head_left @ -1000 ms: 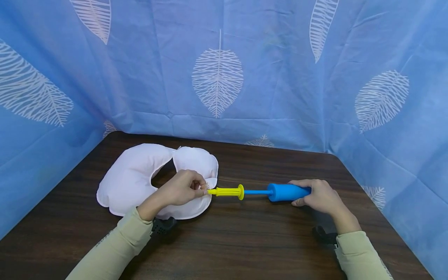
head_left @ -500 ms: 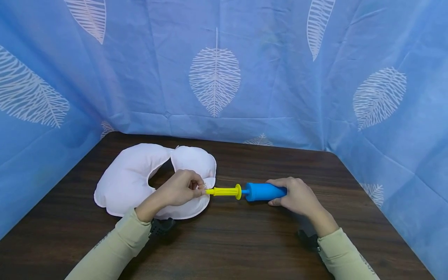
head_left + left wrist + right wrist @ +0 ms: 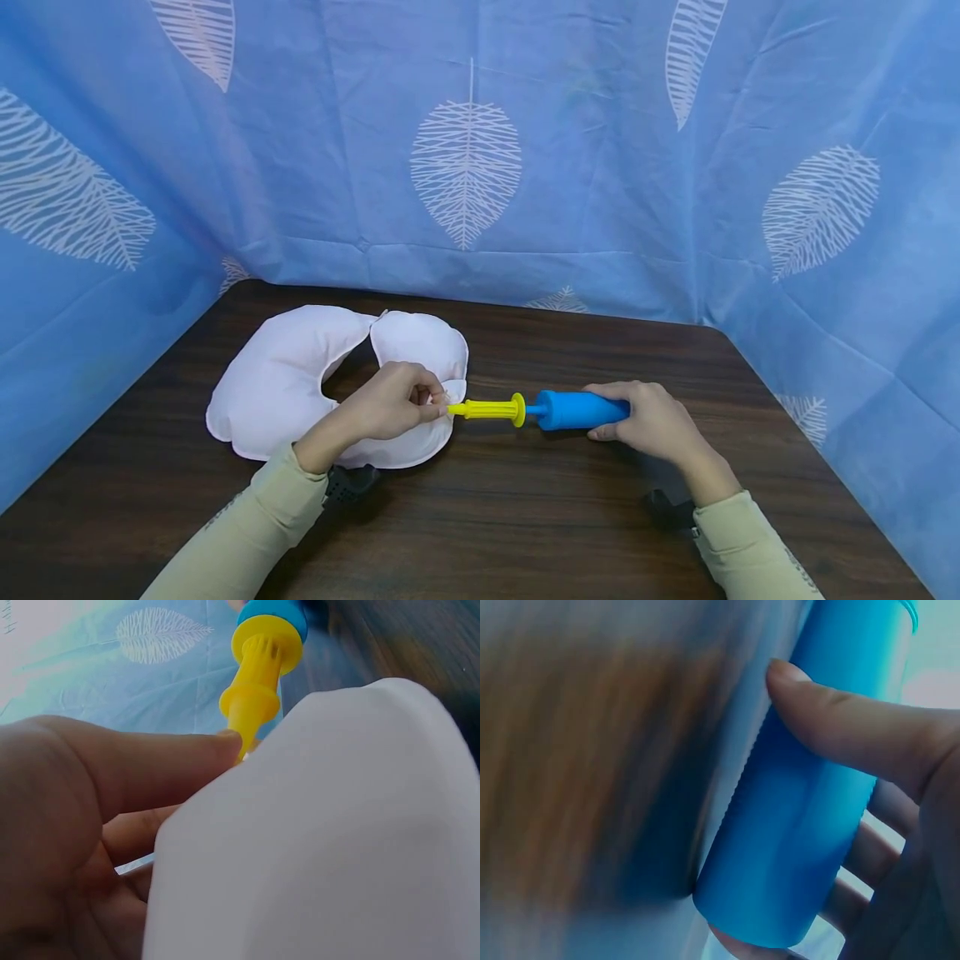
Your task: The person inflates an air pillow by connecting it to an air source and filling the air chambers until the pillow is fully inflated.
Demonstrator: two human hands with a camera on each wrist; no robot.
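Note:
A white U-shaped inflatable pillow [image 3: 285,383] lies on the dark wooden table [image 3: 495,517], left of centre. My left hand [image 3: 420,403] rests on its right lobe and pinches the pillow's valve, where the yellow barrel [image 3: 487,409] of a hand pump is plugged in. In the left wrist view my thumb [image 3: 150,761] touches the yellow barrel's tip [image 3: 255,697] beside the pillow [image 3: 330,825]. My right hand [image 3: 637,414] grips the pump's blue handle [image 3: 581,410], with a short piece of blue rod showing. The right wrist view shows that thumb [image 3: 847,724] pressed on the blue handle [image 3: 810,810].
A blue cloth with white leaf prints [image 3: 465,167] hangs close round the table's back and both sides. The table's far edge meets this cloth. Black wrist-camera mounts [image 3: 348,483] sit under both sleeves.
My right hand pushed the blue handle in toward the yellow barrel, then drew it back out a little. My left hand and the pillow stayed put.

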